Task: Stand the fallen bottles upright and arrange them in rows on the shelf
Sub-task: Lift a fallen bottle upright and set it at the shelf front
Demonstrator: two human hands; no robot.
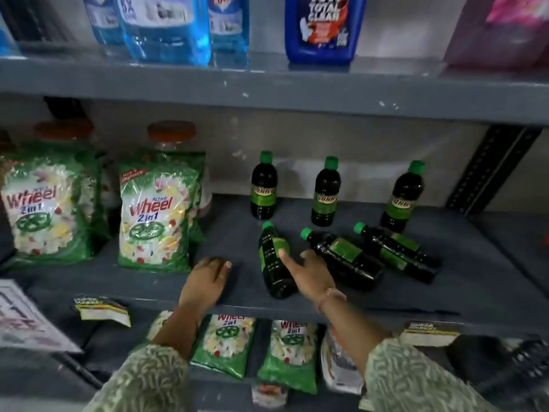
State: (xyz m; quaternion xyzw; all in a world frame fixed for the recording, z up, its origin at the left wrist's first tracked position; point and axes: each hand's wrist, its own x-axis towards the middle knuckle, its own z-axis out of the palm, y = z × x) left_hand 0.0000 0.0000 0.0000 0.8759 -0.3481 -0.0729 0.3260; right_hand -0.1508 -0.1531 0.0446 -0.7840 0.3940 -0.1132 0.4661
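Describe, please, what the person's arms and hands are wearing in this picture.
Both arms wear loose long sleeves in pale green fabric with a cream squiggle print, ending short of the wrists. The right hand has a thin band at its wrist; the left hand is bare, with no visible rings.

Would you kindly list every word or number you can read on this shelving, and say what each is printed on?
"Active Wheel 2 in 1": middle-shelf detergent bag
"Wheel 2 in 1": far-left bag
"Wheel 2 in 1": lower-shelf packets
"10X TOTAL CLEAN": dark blue bottle
Green-capped bottles' labels, shelf-edge tags, pale blue bottles: too blurred.
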